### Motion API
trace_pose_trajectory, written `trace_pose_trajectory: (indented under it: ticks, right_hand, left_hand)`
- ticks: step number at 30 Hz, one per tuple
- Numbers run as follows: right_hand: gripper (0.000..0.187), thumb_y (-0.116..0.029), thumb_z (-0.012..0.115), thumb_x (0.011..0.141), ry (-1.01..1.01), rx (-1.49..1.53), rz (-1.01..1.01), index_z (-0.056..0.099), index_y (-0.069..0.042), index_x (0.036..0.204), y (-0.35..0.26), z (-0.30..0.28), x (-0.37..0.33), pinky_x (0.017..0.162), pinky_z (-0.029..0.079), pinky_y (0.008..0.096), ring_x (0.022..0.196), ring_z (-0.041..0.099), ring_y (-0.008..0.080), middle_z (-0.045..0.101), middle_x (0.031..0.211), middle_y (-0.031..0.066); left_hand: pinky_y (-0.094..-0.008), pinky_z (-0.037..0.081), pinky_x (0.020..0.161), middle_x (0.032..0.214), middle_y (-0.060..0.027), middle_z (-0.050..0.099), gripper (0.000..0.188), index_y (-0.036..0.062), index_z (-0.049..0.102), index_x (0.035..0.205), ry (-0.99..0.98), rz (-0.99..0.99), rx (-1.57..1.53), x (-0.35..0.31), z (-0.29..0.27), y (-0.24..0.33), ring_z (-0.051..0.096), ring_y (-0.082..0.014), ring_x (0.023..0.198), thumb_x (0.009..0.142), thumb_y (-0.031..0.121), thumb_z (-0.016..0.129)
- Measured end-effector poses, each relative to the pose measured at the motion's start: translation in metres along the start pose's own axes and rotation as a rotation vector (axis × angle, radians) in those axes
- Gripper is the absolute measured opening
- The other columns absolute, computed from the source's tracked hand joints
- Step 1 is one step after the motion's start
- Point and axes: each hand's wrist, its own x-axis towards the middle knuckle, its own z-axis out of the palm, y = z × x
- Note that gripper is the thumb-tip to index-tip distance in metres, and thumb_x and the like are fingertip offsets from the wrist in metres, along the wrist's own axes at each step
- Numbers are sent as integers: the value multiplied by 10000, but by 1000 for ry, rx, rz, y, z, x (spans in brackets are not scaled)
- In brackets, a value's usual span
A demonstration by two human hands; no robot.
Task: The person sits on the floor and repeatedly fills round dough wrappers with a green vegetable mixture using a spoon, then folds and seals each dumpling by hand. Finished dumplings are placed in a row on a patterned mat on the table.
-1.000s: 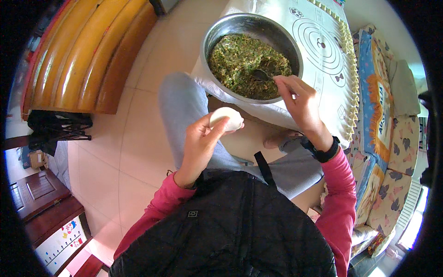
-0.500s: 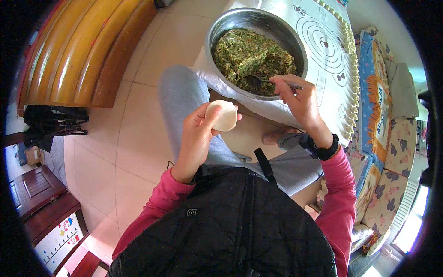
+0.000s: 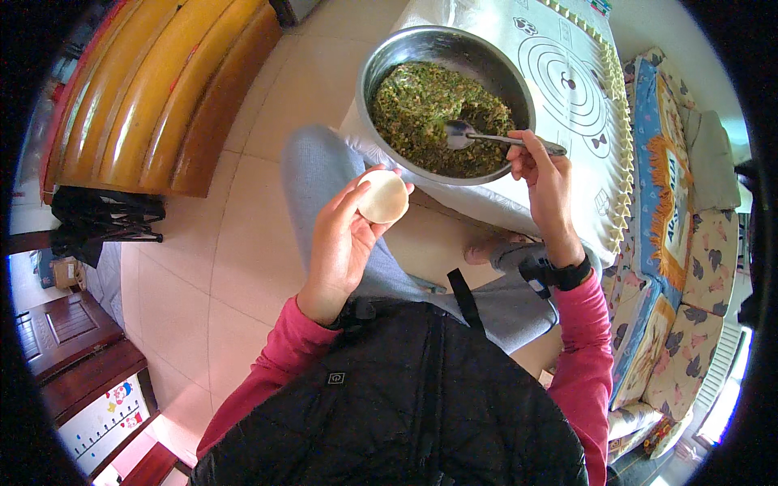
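Observation:
My left hand (image 3: pixel 344 235) holds a round, pale dumpling wrapper (image 3: pixel 383 198) by its edge, thumb and fingers around it, above my lap. In my right hand (image 3: pixel 545 174) is the handle of a metal spoon (image 3: pixel 486 138), pinched between thumb and fingers. Its bowl end hovers over or touches the green chopped filling (image 3: pixel 429 105); I cannot tell which. That filling lies in a large steel bowl (image 3: pixel 370 73), heaped toward the far left side. The right hand is at the bowl's near right rim.
A table (image 3: pixel 486 198) with a white cover carries the bowl, beside a white mat (image 3: pixel 559 49) printed with circles. Along its right edge runs a pale frilled trim. A patterned sofa (image 3: pixel 701 259) stands at right, curved wooden furniture (image 3: pixel 154 97) at left, over a tiled floor (image 3: pixel 251 211).
My right hand has drawn the spoon up from the filling, and its bowl end now shows brighter. The wrapper in my left hand has shifted slightly left and turned more face-up.

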Motion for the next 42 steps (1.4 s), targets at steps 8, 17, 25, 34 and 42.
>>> trace_pose_trajectory:
  ticks: [8, 17, 25, 34, 42]
  right_hand:
    - [280, -162, 525, 985, 41, -28, -125, 658, 71, 1064, -8, -9, -9, 587, 431, 227, 634, 511, 98, 630, 790, 61]
    - [165, -22, 597, 901, -269, -748, -689, 676, 21, 1040, 14, 18, -15, 608, 479, 243, 653, 563, 110, 651, 862, 76]
    - [210, -115, 570, 956, -128, -302, -231, 685, 49, 1018, 11, 17, -13, 558, 471, 242, 622, 557, 91, 640, 776, 51]
    - [285, -189, 529, 982, 18, -139, -93, 665, 54, 1045, 4, 6, -9, 570, 443, 236, 613, 534, 100, 636, 774, 69]
    - [270, -164, 528, 975, 77, -155, -151, 666, 64, 1016, 0, -1, -6, 552, 403, 225, 598, 497, 89, 604, 728, 43]
  left_hand:
    - [-432, 405, 1084, 1341, -237, 489, 404, -96, 419, 1304, 5, -82, -236, 20, 14, -3, 469, -355, 1272, 1020, 188, 379]
    - [-407, 427, 1056, 1270, -223, 540, 355, -80, 457, 1255, 18, -9, -261, 8, 10, 3, 517, -332, 1224, 995, 161, 440]
    - [-406, 424, 1060, 1283, -233, 526, 358, -90, 449, 1257, -2, -25, -292, 9, 5, 3, 513, -338, 1225, 993, 152, 444]
    - [-397, 423, 1060, 1280, -233, 527, 364, -93, 447, 1263, 8, -8, -295, 9, 1, 6, 514, -336, 1225, 995, 154, 442]
    - [-405, 442, 1039, 1267, -228, 539, 356, -87, 468, 1244, 4, -41, -302, 10, 9, 1, 530, -324, 1205, 1001, 171, 431]
